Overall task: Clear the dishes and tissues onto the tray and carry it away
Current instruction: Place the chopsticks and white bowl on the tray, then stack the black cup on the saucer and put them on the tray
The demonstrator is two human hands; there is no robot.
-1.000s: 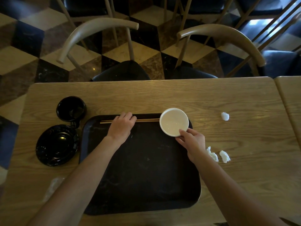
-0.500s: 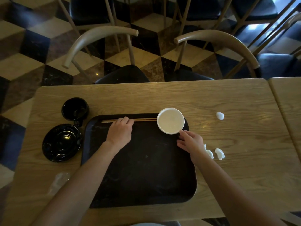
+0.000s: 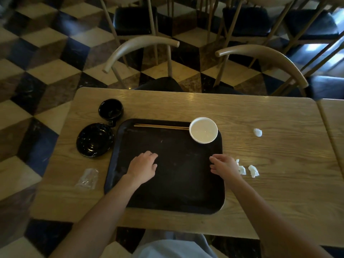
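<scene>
A dark tray (image 3: 167, 192) lies on the wooden table. A white bowl (image 3: 203, 129) sits in its far right corner, and a pair of chopsticks (image 3: 161, 126) lies along its far edge. My left hand (image 3: 142, 167) hovers over the tray's middle left, fingers loose, holding nothing. My right hand (image 3: 226, 166) is at the tray's right edge, fingers apart and empty. Two crumpled tissues (image 3: 248, 170) lie just right of it, and a third tissue (image 3: 257, 132) lies farther back. A black cup (image 3: 110, 109) and a black saucer (image 3: 94, 140) stand left of the tray.
A clear plastic wrapper (image 3: 87, 178) lies on the table near the tray's left side. Two curved-back chairs (image 3: 141, 47) stand at the far side of the table. A second table (image 3: 333, 123) adjoins on the right. The floor is chequered.
Both hands have drawn back toward me: the left off the chopsticks, the right off the white bowl. The bowl and chopsticks stay on the tray. The camera has risen and pulled back.
</scene>
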